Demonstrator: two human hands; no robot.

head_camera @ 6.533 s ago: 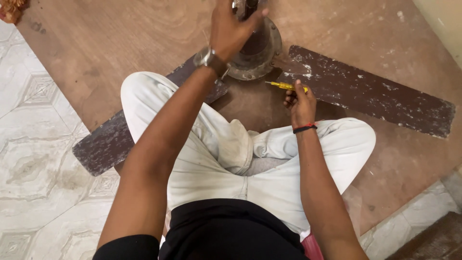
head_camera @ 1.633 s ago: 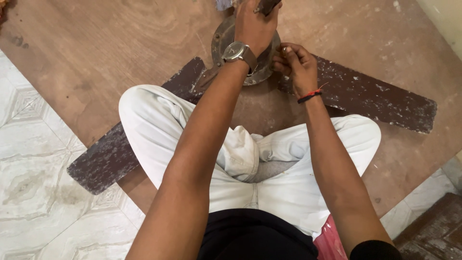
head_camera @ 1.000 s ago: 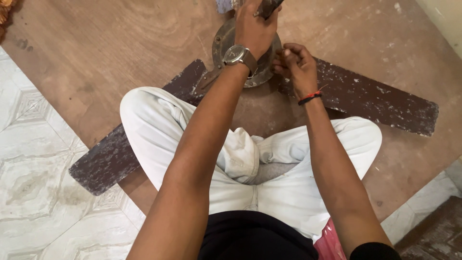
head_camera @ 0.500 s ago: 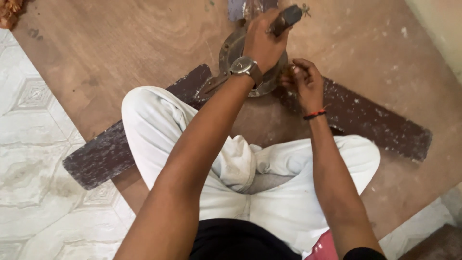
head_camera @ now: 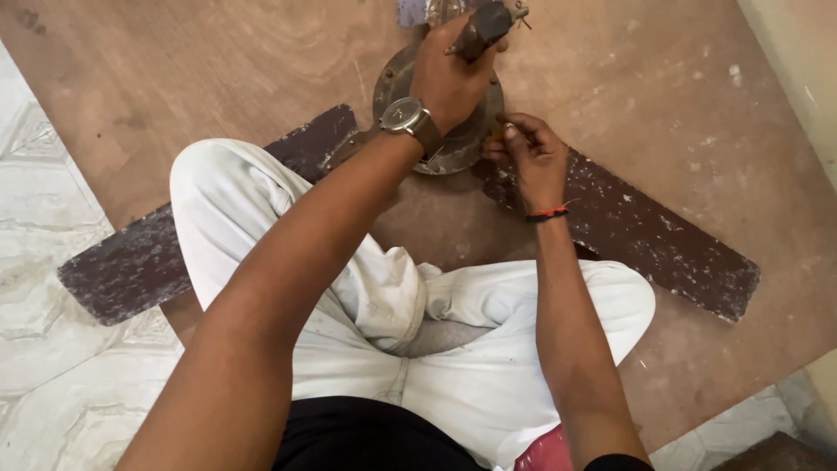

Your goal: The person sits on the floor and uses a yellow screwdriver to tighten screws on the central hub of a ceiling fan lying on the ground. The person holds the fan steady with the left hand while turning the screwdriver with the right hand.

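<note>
A ceiling fan lies on a brown wooden board in front of my crossed legs. Its round metal motor housing (head_camera: 464,144) sits between my hands, and two dark paint-flecked blades (head_camera: 645,235) spread left and right. My left hand (head_camera: 449,74), with a wristwatch, grips the fan's down rod (head_camera: 481,26) above the housing. My right hand (head_camera: 527,157) is closed on a small yellow-handled screwdriver (head_camera: 495,136) held against the housing's edge; only its yellow tip shows.
The left blade (head_camera: 122,270) reaches onto pale patterned floor tiles (head_camera: 35,262). The wooden board (head_camera: 218,61) covers most of the floor ahead. A cream wall edge (head_camera: 798,52) rises at the right. My white-trousered knees flank the fan.
My right hand rose from the floor with the screwdriver to the housing's edge. My left hand kept its grip on the rod. The view has shifted slightly.
</note>
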